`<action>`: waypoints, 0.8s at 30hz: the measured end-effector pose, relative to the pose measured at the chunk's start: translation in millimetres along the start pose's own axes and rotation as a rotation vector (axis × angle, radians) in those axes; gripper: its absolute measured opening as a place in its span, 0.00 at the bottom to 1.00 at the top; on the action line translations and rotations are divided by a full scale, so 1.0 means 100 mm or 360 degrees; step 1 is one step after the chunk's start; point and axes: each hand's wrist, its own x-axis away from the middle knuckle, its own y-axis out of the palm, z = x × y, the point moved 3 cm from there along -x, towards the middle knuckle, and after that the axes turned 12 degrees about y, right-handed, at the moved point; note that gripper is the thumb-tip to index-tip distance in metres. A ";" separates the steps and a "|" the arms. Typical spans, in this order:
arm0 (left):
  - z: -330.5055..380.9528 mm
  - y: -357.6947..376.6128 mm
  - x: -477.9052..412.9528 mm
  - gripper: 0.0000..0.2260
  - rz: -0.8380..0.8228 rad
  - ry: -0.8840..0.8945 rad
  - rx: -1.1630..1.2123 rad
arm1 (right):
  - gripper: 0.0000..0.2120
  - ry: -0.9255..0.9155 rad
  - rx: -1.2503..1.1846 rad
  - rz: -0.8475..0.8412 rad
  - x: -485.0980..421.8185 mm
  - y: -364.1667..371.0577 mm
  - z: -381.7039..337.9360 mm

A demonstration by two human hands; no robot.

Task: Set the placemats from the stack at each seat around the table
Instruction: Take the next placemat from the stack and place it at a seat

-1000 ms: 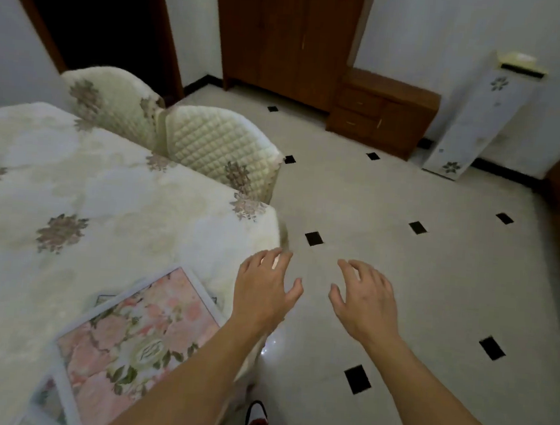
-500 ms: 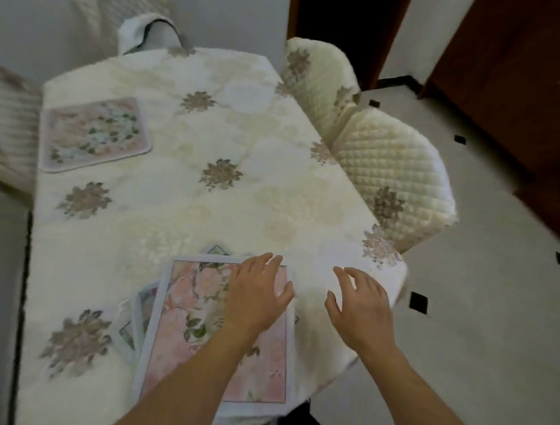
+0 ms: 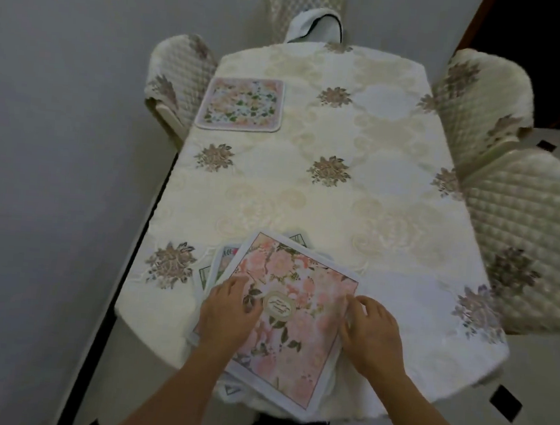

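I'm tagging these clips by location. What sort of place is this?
Probably a home dining room: a cloth-covered table, quilted-cover chairs around it, and a stack of placemats.

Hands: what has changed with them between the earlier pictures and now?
Both hands moved from the air beside the table onto the stack. The left hand now rests on the top placemat; the right hand curls over its right edge. The stack stayed at the near edge, the far placemat at its seat.
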 end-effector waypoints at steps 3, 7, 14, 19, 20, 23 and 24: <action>-0.14 0.02 0.08 0.22 -0.0004 -0.0096 0.0012 | 0.20 0.0029 -0.0036 -0.0018 0.09 0.07 0.00; -0.27 0.08 0.09 0.22 -0.0058 -0.0112 0.0041 | 0.17 0.0154 -0.0043 -0.0024 0.20 0.11 -0.03; -0.40 0.13 -0.02 0.27 -0.0084 -0.0218 -0.0037 | 0.20 0.0498 -0.0352 -0.0363 0.32 0.26 -0.03; -0.50 0.12 -0.12 0.33 -0.0185 -0.0416 0.0089 | 0.25 0.0817 -0.0724 -0.0456 0.31 0.25 -0.08; -0.53 0.12 -0.13 0.32 -0.0185 -0.0443 0.0174 | 0.25 0.0871 -0.0827 -0.0452 0.30 0.24 -0.08; -0.58 0.13 -0.15 0.21 -0.0092 -0.0483 0.0583 | 0.20 0.1033 -0.1113 -0.0469 0.26 0.23 -0.05; -0.57 0.13 -0.14 0.16 -0.0088 -0.0472 0.0663 | 0.17 0.1086 -0.1203 -0.0491 0.25 0.23 -0.05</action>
